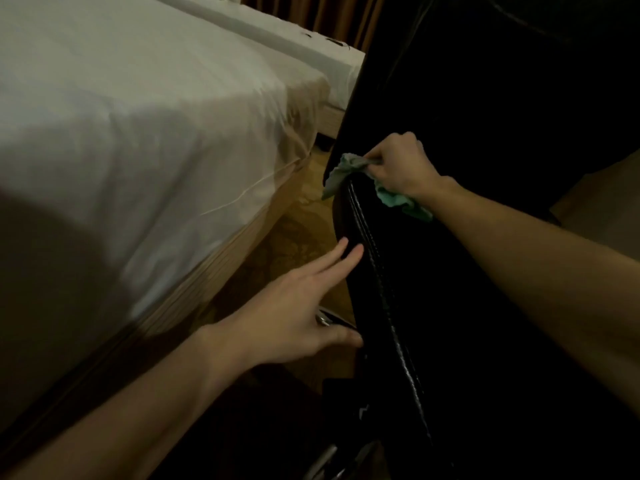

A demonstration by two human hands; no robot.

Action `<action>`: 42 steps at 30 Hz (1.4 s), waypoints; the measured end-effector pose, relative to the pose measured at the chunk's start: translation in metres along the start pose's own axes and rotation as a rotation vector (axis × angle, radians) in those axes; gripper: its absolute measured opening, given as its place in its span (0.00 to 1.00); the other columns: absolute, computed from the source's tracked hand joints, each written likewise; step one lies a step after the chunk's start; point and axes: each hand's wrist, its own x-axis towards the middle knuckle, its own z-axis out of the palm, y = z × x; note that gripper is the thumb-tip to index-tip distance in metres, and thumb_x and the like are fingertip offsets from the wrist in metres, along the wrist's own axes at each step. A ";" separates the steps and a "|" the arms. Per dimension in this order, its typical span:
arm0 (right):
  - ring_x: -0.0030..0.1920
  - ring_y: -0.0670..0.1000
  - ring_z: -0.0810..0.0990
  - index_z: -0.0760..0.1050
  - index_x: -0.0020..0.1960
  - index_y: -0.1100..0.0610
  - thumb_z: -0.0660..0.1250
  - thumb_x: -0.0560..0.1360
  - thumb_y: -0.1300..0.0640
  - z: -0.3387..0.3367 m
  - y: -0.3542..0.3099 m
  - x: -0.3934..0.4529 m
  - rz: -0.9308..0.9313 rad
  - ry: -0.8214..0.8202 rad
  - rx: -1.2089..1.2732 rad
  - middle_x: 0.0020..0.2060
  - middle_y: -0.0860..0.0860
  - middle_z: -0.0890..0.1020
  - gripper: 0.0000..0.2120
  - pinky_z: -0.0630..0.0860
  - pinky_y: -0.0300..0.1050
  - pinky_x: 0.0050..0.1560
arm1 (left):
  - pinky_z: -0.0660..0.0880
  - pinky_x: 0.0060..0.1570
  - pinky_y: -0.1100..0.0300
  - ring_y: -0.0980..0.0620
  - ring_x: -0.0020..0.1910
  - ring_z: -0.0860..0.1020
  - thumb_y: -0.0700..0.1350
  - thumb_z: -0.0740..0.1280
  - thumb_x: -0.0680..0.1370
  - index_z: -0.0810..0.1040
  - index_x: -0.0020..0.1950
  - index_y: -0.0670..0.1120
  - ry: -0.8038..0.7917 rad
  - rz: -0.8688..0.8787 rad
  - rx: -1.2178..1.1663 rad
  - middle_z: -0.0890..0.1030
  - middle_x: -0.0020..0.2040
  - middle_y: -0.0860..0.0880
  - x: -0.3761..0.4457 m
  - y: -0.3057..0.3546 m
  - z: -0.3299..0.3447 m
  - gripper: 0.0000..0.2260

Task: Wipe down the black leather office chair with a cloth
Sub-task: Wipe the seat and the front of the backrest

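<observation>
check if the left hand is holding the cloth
No, the green cloth is gripped by the right hand; the left hand is open.

Black leather office chair [450, 306]: glossy, with a stitched seam running along its curved edge, filling the right side of view. Green cloth [349, 168]: crumpled, draped over that upper edge, touching the leather.

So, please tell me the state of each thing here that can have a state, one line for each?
cloth: crumpled, gripped, pressed on the chair's edge.
right hand: closed around the cloth.
left hand: open, fingers spread, resting against the chair's side, holding nothing.
chair: glossy stitched edge facing the camera; too dark to tell how clean.
bed sheet: spread, lightly wrinkled.
curtain: drawn closed, as far as visible.
</observation>
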 end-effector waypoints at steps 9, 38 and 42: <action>0.64 0.71 0.68 0.72 0.68 0.67 0.63 0.80 0.67 -0.043 0.163 -0.078 0.309 -0.160 -0.024 0.65 0.69 0.71 0.17 0.64 0.63 0.71 | 0.53 0.74 0.65 0.60 0.75 0.58 0.64 0.68 0.68 0.46 0.78 0.61 0.029 0.007 0.076 0.48 0.82 0.57 0.007 -0.004 -0.006 0.46; 0.62 0.53 0.79 0.82 0.59 0.56 0.65 0.81 0.57 -0.144 0.035 -0.425 -1.061 0.013 0.085 0.61 0.50 0.81 0.10 0.74 0.46 0.60 | 0.59 0.72 0.69 0.73 0.73 0.57 0.61 0.56 0.83 0.69 0.70 0.65 0.082 -0.019 0.112 0.60 0.78 0.57 0.010 0.042 -0.019 0.15; 0.61 0.53 0.79 0.81 0.61 0.57 0.69 0.78 0.58 -0.157 0.096 -0.427 -0.820 0.144 0.144 0.63 0.51 0.80 0.12 0.77 0.50 0.56 | 0.65 0.66 0.63 0.54 0.74 0.66 0.66 0.56 0.79 0.74 0.71 0.53 0.136 0.023 0.293 0.64 0.79 0.51 0.035 0.097 -0.006 0.27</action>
